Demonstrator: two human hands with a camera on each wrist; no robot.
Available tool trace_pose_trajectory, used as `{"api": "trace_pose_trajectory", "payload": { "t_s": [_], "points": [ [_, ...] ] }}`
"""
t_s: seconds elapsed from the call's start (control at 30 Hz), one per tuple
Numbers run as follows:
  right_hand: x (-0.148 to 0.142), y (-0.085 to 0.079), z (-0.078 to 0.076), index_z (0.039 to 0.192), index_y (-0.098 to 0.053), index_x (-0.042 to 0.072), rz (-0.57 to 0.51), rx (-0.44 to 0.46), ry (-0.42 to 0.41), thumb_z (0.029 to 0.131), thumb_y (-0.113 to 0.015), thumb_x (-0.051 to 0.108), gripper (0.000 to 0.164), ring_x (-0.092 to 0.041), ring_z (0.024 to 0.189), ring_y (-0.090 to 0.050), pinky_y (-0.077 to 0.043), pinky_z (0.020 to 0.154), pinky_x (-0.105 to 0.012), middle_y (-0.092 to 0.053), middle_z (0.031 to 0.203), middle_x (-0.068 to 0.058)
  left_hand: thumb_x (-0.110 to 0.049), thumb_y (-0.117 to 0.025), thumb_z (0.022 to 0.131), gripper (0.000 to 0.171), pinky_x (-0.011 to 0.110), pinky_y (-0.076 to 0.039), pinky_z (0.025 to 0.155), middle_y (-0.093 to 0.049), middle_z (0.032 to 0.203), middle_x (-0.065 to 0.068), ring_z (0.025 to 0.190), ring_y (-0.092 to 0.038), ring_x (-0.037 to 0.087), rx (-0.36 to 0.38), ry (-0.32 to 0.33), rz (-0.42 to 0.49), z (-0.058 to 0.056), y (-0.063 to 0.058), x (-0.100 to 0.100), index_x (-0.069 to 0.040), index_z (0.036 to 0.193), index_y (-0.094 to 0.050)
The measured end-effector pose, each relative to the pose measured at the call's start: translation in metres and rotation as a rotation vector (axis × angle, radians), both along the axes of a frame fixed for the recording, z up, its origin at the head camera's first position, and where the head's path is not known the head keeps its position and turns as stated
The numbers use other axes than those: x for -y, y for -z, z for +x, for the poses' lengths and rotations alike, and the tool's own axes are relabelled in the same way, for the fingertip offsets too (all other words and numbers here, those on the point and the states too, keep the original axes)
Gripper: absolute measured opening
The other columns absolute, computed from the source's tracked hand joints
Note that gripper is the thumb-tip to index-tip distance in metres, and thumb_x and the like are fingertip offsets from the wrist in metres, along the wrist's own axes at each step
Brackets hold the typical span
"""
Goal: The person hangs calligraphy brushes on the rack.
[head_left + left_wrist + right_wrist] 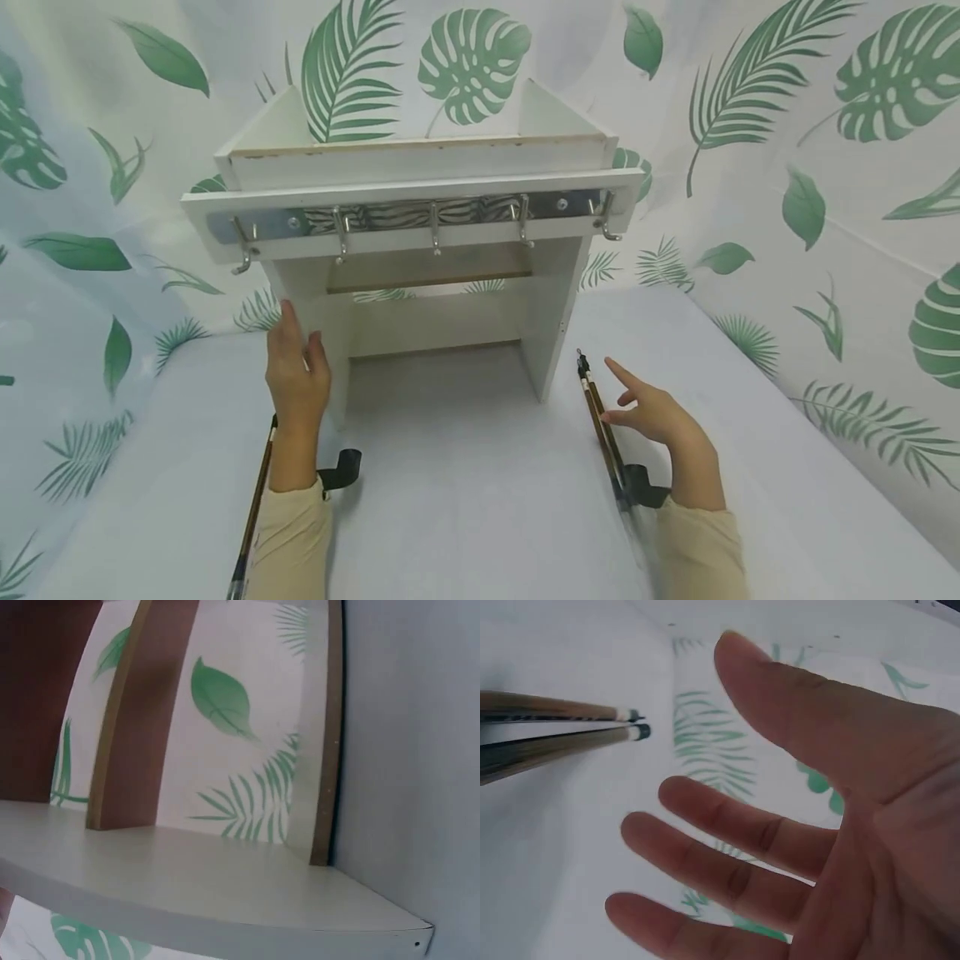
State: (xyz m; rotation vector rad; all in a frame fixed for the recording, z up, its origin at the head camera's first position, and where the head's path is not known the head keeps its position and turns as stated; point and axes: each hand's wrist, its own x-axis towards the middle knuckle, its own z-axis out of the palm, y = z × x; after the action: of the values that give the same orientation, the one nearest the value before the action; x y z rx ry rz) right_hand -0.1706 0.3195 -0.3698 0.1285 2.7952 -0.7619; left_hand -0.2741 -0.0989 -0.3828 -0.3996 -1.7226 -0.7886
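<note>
A white wooden shelf unit (551, 325) stands on the pale surface, with a rail (390, 218) of several metal hooks across its upper front. Beside the unit's left side panel, my left hand (295, 379) is raised, its fingers straight and the thumb apart. The left wrist view shows the unit's side panel (187, 877) and brown-edged boards, but no hand. To the right of the unit, my right hand (651, 410) is held with fingers spread beside two brown-handled brushes (597, 414). In the right wrist view, that hand (885, 840) holds nothing, and the brush ends (577, 742) point toward its fingers.
Another brown-handled brush (257, 500) lies along the left forearm. Dark camera mounts (347, 468) stick out from both wrists. A leaf-patterned cloth (757, 167) hangs behind and at both sides of the pale surface (450, 500).
</note>
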Motion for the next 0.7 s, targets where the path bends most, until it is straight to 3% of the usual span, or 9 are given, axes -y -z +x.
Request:
{"api": "trace_pose_trajectory", "payload": {
  "t_s": [0.3,0.47,0.7],
  "points": [
    [0.004,0.024,-0.014,0.147,-0.014,0.016,-0.034,0.036,-0.008,0.082,-0.062,0.003,0.082,-0.033,0.089,-0.060,-0.051,0.073,-0.049,-0.052,0.113,-0.026,0.005,-0.054,0.086,0.070,0.050,-0.047,0.067,-0.051,0.110,0.026,0.092,-0.052,0.037,0.024,0.011,-0.013,-0.001,0.003,0.006,-0.020,0.145,-0.026],
    [-0.001,0.034,-0.015,0.147,-0.013,0.015,-0.103,0.057,-0.004,0.081,-0.062,0.000,0.083,-0.027,0.083,-0.064,-0.053,0.073,-0.045,-0.051,0.112,-0.026,0.006,-0.056,0.085,0.070,0.052,-0.047,0.068,-0.052,0.108,0.026,0.093,-0.052,0.038,0.022,0.008,0.006,-0.001,0.004,0.004,-0.021,0.144,-0.029],
    [-0.008,0.046,-0.018,0.147,-0.013,0.018,-0.159,0.023,0.000,0.081,-0.065,0.005,0.085,-0.029,0.093,-0.060,-0.054,0.074,-0.039,-0.050,0.114,-0.024,0.006,-0.056,0.084,0.069,0.050,-0.045,0.062,-0.052,0.104,0.027,0.085,-0.050,0.036,-0.004,0.006,0.015,-0.003,0.003,0.005,-0.020,0.143,-0.032]
  ]
}}
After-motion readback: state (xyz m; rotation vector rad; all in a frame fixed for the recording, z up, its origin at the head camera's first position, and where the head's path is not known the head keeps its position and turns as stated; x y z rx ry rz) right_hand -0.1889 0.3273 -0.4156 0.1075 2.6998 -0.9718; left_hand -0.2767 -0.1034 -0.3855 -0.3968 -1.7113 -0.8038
